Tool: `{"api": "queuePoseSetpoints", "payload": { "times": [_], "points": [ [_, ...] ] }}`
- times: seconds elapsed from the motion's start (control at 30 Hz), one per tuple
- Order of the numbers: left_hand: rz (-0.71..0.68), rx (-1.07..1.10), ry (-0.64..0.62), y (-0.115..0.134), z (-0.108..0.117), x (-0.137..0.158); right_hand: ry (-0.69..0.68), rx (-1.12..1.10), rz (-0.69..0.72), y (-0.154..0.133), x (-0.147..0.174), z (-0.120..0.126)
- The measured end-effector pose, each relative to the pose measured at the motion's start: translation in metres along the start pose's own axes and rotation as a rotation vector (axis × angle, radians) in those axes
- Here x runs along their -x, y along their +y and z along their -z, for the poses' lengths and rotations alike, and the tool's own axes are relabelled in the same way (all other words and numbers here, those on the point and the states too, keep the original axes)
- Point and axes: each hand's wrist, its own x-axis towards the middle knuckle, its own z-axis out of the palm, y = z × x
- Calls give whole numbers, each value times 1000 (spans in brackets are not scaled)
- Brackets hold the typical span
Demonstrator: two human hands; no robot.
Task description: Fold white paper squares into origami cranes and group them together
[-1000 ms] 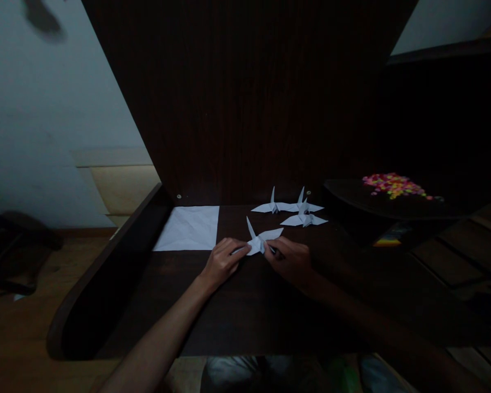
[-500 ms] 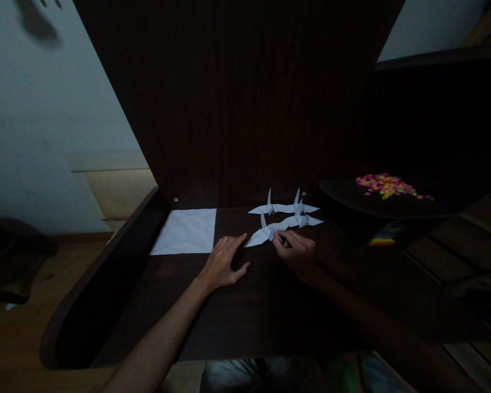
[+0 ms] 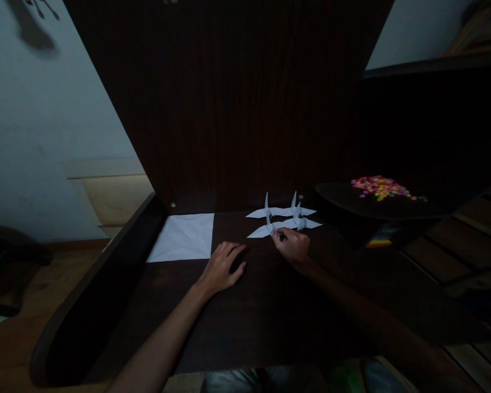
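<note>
Several white folded paper cranes stand in two close rows near the back of the dark desk, their wings spread. My right hand [image 3: 293, 245] is closed in a pinch at the body of the front left paper crane [image 3: 259, 232]. To its right is another crane [image 3: 306, 223], and behind sits the back row with a left crane [image 3: 258, 213] and a right crane [image 3: 307, 211]. My left hand [image 3: 224, 267] rests open, fingers spread on the desktop, holding nothing. It lies between the cranes and a flat, creased white sheet of paper [image 3: 184, 237].
The dark wooden desk [image 3: 229, 333] has a raised side panel [image 3: 94, 289] at left and a tall back panel [image 3: 229, 109]. On a rounded shelf [image 3: 343, 204] at right lies a heap of small bright pieces [image 3: 380, 187], pink, yellow and orange.
The front left crane has shifted back and straightened to line up beside its neighbour, my right hand moving with it. My left hand stays flat on the desk. The view has tilted slightly.
</note>
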Motion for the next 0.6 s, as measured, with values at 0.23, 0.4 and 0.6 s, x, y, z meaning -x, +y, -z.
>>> {"api": "queuePoseSetpoints", "payload": {
  "times": [0.23, 0.4, 0.6],
  "points": [
    [6, 21, -5, -5, -5, 0, -96, -29, -23, -9, -3, -3],
    [8, 15, -9, -6, -7, 1, -113, -34, 1, -13, -7, -7],
    [40, -5, 70, -7, -8, 0, 4, -160, 92, -19, -7, -4]
  ]
}}
